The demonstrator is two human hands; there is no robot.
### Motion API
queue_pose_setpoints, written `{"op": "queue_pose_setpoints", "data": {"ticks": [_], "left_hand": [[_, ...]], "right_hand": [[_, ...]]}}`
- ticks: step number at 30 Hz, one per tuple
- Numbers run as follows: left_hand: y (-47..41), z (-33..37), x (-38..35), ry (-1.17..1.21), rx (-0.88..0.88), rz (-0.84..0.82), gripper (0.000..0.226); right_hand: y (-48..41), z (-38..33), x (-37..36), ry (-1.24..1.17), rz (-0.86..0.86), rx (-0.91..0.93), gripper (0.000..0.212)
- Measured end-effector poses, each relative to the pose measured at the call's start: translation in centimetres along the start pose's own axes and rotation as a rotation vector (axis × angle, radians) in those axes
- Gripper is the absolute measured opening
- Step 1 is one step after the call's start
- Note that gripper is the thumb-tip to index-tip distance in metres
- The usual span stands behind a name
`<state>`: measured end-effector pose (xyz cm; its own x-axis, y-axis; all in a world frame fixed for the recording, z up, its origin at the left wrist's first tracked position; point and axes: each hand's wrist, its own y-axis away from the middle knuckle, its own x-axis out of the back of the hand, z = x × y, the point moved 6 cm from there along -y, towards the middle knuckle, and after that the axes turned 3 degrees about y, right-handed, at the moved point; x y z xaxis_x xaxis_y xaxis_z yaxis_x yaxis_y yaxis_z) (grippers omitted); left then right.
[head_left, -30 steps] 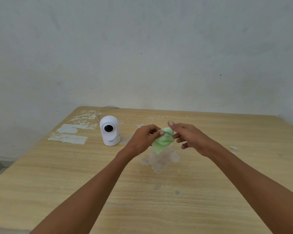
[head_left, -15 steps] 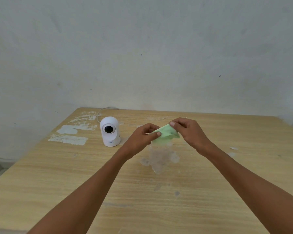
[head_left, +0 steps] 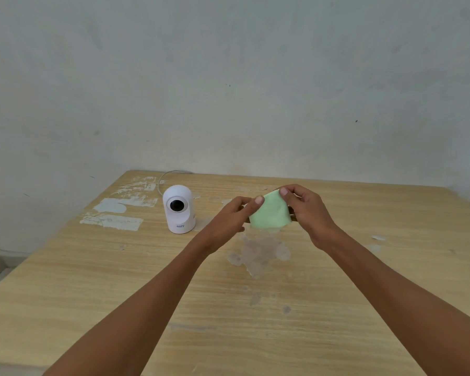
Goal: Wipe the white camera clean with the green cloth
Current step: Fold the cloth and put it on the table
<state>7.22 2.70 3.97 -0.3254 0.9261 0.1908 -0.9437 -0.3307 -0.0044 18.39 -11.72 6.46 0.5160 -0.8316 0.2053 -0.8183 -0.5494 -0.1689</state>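
A small white camera [head_left: 178, 209] with a round dark lens stands upright on the wooden table [head_left: 120, 280], at the back left. The green cloth [head_left: 270, 211] hangs above the table's middle, spread flat between both hands. My left hand [head_left: 229, 219] pinches its left upper edge and my right hand [head_left: 308, 210] pinches its right upper corner. The cloth is to the right of the camera and does not touch it.
A thin white cable [head_left: 171, 173] runs from behind the camera to the table's back edge. White peeled patches [head_left: 111, 221] mark the table left of the camera. A pale stain [head_left: 259, 253] lies below the cloth. A bare wall stands close behind the table.
The cloth was bunched between my hands a second ago. Now it is spread into a flat sheet, and my hands have drawn slightly apart.
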Motion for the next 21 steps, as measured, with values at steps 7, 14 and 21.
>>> {"op": "queue_pose_setpoints", "data": {"ticks": [7, 14, 21], "left_hand": [[-1.5, -2.1, 0.7, 0.243, 0.040, 0.093, 0.035], [-3.4, -5.6, 1.7, 0.168, 0.200, 0.211, 0.031], [-6.1, -6.5, 2.0, -0.278, 0.131, 0.315, 0.047]], "right_hand": [[0.0, 3.0, -0.9, -0.118, -0.099, -0.263, 0.026], [-1.1, 6.3, -2.3, -0.106, -0.085, -0.366, 0.023], [-4.2, 8.8, -2.9, 0.198, 0.071, -0.300, 0.008]]}}
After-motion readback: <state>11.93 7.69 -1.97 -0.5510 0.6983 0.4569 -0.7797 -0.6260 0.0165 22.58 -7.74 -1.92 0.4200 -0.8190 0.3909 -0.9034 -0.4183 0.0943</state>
